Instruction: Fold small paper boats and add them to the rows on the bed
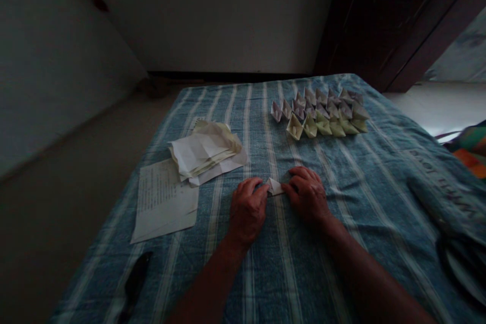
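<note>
Two hands, left point(247, 211) and right point(307, 195), pinch folded white paper point(274, 187) (held narrowly).

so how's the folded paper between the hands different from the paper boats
The folded paper is a flat white wedge; the paper boats are many, standing in tight rows. The folded paper sits between the left hand and right hand; the boats lie untouched further up the blue striped cloth. Both are folded paper.

Dim, underexposed overall | brightest at 2 o'clock: pale floor point(444, 109) beyond dark door frame point(383, 25) | left hand point(246, 210), right hand point(307, 195) dull, shadowed | folded paper point(274, 187) slightly lighter | wall point(53, 71) murky at 10 o'clock | striped cloth point(364, 172) stretched toward 5 and 7 o'clock | dark object point(461, 263) blurred at 4 o'clock
</note>
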`<act>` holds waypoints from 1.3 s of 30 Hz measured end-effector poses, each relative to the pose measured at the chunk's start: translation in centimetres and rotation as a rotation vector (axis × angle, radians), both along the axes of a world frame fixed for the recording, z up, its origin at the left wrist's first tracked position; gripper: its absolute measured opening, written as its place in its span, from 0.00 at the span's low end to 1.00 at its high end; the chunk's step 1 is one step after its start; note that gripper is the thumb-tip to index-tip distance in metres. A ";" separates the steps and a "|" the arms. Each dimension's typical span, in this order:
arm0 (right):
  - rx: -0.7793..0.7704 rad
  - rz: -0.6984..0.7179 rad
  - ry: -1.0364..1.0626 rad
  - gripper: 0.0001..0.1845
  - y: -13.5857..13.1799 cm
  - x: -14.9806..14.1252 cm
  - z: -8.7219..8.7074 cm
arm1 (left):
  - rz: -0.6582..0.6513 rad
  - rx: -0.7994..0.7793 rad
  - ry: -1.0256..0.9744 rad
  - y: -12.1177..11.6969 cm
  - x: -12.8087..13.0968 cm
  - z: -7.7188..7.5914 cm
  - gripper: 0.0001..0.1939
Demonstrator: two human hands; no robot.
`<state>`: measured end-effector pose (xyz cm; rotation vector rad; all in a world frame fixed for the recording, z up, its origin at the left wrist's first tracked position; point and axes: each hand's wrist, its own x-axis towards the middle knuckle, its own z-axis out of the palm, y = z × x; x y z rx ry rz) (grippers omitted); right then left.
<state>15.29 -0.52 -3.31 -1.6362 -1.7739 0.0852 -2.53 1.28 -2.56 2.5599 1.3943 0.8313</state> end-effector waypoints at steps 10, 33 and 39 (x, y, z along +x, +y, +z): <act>-0.016 -0.012 -0.022 0.11 0.0 -0.2 0.3 | -0.012 0.061 0.126 -0.2 0.3 0.2 0.15; -0.034 -0.052 -0.031 0.10 -0.2 0.8 0.1 | -0.009 -0.039 0.157 -0.1 0.4 0.6 0.16; -0.019 -0.025 -0.051 0.09 0.1 1.1 0.1 | -0.024 -0.010 0.156 0.1 0.3 0.6 0.17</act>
